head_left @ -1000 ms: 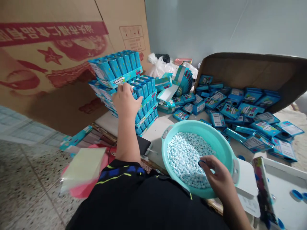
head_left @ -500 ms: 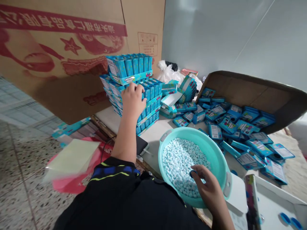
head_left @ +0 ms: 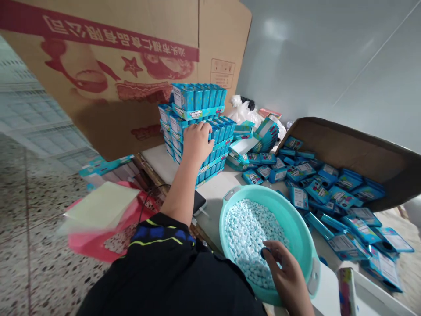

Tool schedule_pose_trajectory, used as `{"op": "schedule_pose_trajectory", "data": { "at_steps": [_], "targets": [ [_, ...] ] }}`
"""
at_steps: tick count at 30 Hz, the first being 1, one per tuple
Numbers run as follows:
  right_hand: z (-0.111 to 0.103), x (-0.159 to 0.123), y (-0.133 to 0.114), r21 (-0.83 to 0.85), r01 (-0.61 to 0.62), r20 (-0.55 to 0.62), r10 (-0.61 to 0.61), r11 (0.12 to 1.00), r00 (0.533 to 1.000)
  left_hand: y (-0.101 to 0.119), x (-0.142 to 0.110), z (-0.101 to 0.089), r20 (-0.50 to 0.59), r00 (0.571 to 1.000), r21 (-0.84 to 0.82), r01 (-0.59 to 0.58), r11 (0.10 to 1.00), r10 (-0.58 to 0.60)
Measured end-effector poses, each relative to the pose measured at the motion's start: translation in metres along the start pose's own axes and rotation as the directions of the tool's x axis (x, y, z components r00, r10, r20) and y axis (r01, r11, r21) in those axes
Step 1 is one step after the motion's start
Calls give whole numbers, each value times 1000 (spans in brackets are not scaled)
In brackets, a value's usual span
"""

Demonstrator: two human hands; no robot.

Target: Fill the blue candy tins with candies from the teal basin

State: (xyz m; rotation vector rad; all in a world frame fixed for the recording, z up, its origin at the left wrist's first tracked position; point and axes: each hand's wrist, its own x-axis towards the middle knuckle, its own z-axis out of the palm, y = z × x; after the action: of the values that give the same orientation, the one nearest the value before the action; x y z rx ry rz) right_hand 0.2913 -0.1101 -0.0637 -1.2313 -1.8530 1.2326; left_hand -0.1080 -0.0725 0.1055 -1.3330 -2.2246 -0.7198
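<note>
My left hand (head_left: 198, 139) reaches out to a stack of blue candy boxes in display trays (head_left: 212, 151). Its fingers curl over the near corner of an upper tray, closed round a blue candy box whose outline they mostly hide. One more filled tray (head_left: 199, 103) sits on top at the back of the stack. My right hand (head_left: 284, 270) hovers over a turquoise bowl (head_left: 297, 215) of small pale blue and white candies (head_left: 251, 230). Between its thumb and fingertips is a small dark blue round cap (head_left: 263, 253).
A large cardboard carton (head_left: 108, 105) stands behind the stack. Loose blue boxes (head_left: 329, 197) spill from an open carton (head_left: 355, 145) on the right. Folded display trays (head_left: 263, 136) lie in the middle back. A black device (head_left: 198, 202) with a cable lies by the bowl.
The view has swung left, so everything sits further right or lower in it. My left hand stays at the stacked trays and my right hand keeps the cap above the bowl.
</note>
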Motion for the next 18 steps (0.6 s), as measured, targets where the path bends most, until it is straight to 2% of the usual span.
{"op": "schedule_pose_trajectory", "data": {
  "at_steps": [3,9,12,14,15,17,18],
  "targets": [
    [-1,3,4,-7,-33,46,33,999,998,-2,0,2,-15,1000,-18,-4,1000,4],
    [-3,7,8,-52,-54,51,56,997,997,4,-6,9,-40,999,-51,-21,998,19],
    [-7,10,17,-59,-64,62,68,996,996,-5,-8,3,-117,990,-210,-98,973,74],
    [-10,12,24,-50,-93,76,97,994,992,-30,-1,-9,-293,956,-361,-139,922,29],
    [-11,13,27,-46,-111,84,114,993,990,-49,6,-16,-394,918,-416,-130,900,-49],
    [-13,15,31,-45,-136,89,139,990,986,-96,32,-29,-525,812,-435,4,900,-257],
    [-13,16,32,-44,-143,84,146,989,986,-120,48,-34,-510,792,-427,104,898,-334]
  ]
}}
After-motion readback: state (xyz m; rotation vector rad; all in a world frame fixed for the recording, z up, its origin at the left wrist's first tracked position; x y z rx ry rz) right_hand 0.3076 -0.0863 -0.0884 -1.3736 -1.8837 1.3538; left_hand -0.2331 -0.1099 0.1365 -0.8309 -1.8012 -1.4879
